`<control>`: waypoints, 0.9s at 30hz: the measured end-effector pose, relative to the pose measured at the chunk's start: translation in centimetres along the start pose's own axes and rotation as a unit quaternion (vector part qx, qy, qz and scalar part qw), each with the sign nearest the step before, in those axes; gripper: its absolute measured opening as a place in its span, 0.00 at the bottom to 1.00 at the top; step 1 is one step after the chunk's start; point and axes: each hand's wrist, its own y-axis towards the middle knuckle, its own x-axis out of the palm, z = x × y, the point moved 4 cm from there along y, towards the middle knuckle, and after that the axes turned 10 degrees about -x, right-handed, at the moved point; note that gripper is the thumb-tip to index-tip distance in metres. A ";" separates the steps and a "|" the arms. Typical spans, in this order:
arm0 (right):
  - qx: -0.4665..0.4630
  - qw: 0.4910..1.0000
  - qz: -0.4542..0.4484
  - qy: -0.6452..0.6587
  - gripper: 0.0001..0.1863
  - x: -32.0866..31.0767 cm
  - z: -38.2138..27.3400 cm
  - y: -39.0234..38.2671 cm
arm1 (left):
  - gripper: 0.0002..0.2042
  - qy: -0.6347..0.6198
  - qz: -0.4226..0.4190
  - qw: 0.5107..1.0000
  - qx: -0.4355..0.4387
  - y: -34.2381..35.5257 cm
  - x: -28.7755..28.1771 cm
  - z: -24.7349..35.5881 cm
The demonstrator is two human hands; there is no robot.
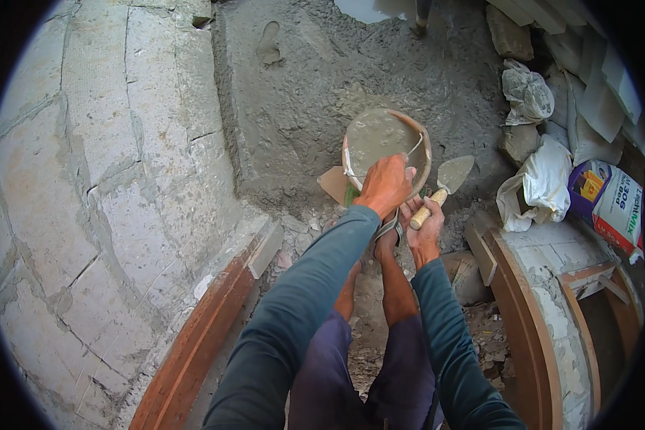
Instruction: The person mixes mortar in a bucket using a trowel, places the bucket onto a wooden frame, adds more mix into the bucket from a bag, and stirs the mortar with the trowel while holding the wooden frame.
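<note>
My left hand point(385, 183) is closed on the thin handle of a round bucket point(350, 135) filled with grey wet mix, held just beyond my feet. Just right of it, my right hand point(423, 228) grips the wooden handle of a pointed trowel point(453, 174), whose grey blade sticks out beside the bucket. A piece of brown board point(332, 184) shows behind the bucket's lower left side, partly hidden.
A block wall point(86, 179) fills the left. Wooden frames point(519, 301) flank my legs. At right lie white sacks point(534, 186), stone blocks point(509, 36) and a printed purple-white bag point(605, 204). Wet grey ground point(287, 93) stretches ahead, with a puddle and someone's leg or tool at top.
</note>
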 end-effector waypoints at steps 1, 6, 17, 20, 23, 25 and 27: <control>0.001 1.000 0.001 0.004 0.20 0.0 0.0 -0.2 | 0.17 0.000 -0.005 1.000 -0.002 -0.1 0.1 0.1; -0.004 1.000 0.013 -0.012 0.17 0.0 0.3 -0.9 | 0.16 0.008 -0.022 1.000 -0.015 -0.6 0.2 0.0; -0.030 0.999 0.016 -0.039 0.23 1.8 0.0 -2.9 | 0.15 0.014 -0.020 1.000 -0.003 -1.1 0.1 -0.4; -0.021 0.999 0.020 -0.028 0.25 1.8 0.5 -3.2 | 0.12 0.007 0.014 1.000 0.022 -1.7 -0.3 -0.6; -0.024 0.999 0.019 -0.010 0.25 1.4 0.6 -3.5 | 0.13 0.003 0.010 1.000 0.023 -2.0 -0.4 -0.5; -0.028 0.999 0.027 0.006 0.26 1.7 1.1 -4.2 | 0.14 0.008 0.005 1.000 0.024 -2.1 -0.9 -1.0; -0.033 0.999 0.028 0.009 0.26 1.9 1.7 -4.7 | 0.16 0.012 -0.001 1.000 0.027 -2.3 -1.2 -1.2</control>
